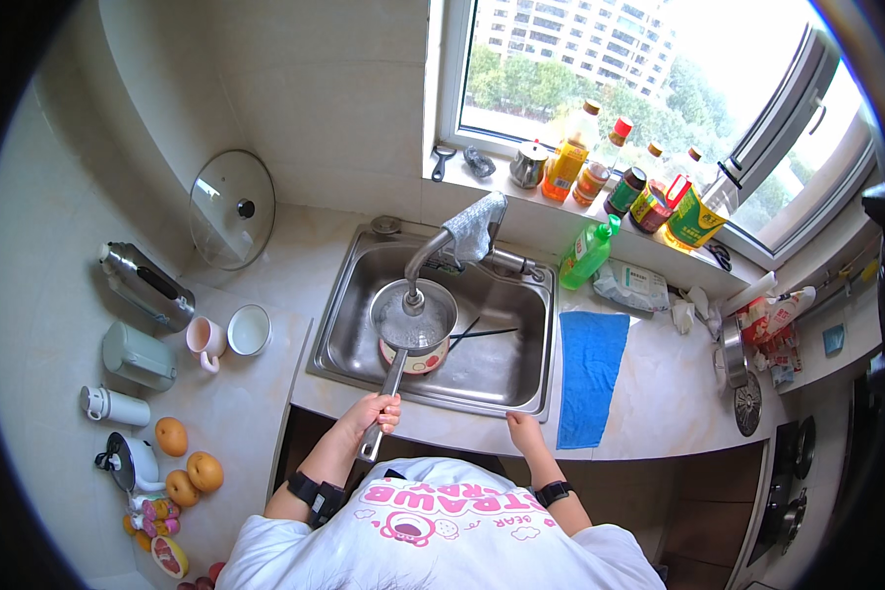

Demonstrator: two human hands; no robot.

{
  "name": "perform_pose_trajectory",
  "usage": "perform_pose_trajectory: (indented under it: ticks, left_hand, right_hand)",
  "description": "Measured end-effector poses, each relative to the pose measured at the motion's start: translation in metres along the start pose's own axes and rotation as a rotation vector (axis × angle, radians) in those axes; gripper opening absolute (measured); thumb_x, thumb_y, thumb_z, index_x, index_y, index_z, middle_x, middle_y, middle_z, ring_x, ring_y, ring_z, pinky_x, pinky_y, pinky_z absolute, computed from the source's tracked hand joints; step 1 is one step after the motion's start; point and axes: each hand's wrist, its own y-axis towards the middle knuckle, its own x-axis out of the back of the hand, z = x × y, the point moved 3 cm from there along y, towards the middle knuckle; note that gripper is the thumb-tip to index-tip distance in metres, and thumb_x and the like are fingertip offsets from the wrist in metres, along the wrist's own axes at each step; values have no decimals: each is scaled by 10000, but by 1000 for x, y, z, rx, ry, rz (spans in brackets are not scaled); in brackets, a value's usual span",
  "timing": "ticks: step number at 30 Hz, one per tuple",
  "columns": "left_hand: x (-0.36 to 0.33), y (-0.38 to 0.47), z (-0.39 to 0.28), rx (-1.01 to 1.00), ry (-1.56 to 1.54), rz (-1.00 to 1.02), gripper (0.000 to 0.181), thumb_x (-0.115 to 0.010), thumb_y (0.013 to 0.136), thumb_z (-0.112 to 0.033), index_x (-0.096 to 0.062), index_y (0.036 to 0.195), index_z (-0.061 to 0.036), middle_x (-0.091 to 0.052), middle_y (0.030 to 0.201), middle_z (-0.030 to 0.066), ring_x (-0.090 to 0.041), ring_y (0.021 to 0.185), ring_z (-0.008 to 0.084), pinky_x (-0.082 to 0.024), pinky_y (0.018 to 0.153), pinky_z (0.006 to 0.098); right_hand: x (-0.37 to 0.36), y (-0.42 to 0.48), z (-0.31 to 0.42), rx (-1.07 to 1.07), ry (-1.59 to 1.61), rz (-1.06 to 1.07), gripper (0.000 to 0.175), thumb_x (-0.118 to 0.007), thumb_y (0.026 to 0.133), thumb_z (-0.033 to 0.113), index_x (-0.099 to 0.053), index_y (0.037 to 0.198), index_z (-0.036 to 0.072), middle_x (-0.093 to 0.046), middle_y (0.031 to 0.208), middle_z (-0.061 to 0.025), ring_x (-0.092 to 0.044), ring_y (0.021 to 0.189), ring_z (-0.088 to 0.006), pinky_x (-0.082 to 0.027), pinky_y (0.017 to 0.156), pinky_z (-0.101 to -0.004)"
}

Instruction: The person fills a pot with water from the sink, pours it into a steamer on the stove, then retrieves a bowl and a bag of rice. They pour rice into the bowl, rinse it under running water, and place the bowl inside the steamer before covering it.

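Observation:
My left hand (378, 414) is closed around the metal handle of a saucepan (442, 335). The pan is held under the faucet (415, 265) in the stainless steel sink (509, 369), and bubbly water (413, 324) shows inside it. Beneath the pan is a patterned bowl (422, 363), mostly hidden by it. A pair of dark chopsticks (487, 334) lies in the basin to the bowl's right. My right hand (525, 431) rests at the sink's front edge with its fingers curled; whether it grips anything I cannot tell. A grey cloth (473, 228) hangs over the faucet.
A blue towel (594, 376) lies right of the sink, with a green dish soap bottle (586, 254) behind it. Several sauce bottles (564, 166) line the windowsill. At left stand a pink mug (206, 339), a white bowl (249, 330), a glass lid (228, 214) and a steel thermos (147, 287).

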Motion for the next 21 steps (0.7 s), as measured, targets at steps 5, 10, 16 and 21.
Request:
perform_pose_trajectory:
  ticks: [5,10,16,21]
  left_hand:
    - [4,8,-2,-10,29,5,74,-491,892,-134,-441,851,-100,-390,605,-47,-364,443,23,-350,399,192]
    - [3,13,-2,-23,11,16,70,-491,892,-132,-445,853,-96,-392,604,-45,-364,441,23,-348,399,192]
    - [1,19,-3,-46,-30,16,56,-496,888,-119,-456,863,-88,-396,602,-42,-368,441,24,-344,395,191]
    - [-2,22,-5,-72,6,6,102,-507,880,-129,-430,819,-101,-397,602,-47,-366,440,22,-342,401,187]
  right_hand:
    - [4,1,-1,53,59,-100,257,-502,850,219,-642,953,31,-622,874,-214,-590,857,-374,-466,758,-424]
    - [8,3,-3,22,98,-112,256,-501,855,211,-639,961,24,-626,887,-210,-594,861,-366,-469,762,-406]
    - [12,6,-2,22,141,-98,252,-503,857,191,-636,981,15,-636,905,-196,-608,869,-328,-473,761,-364]
    - [17,10,-1,18,118,-80,254,-498,859,165,-629,1002,0,-651,878,-179,-628,827,-276,-475,723,-326]
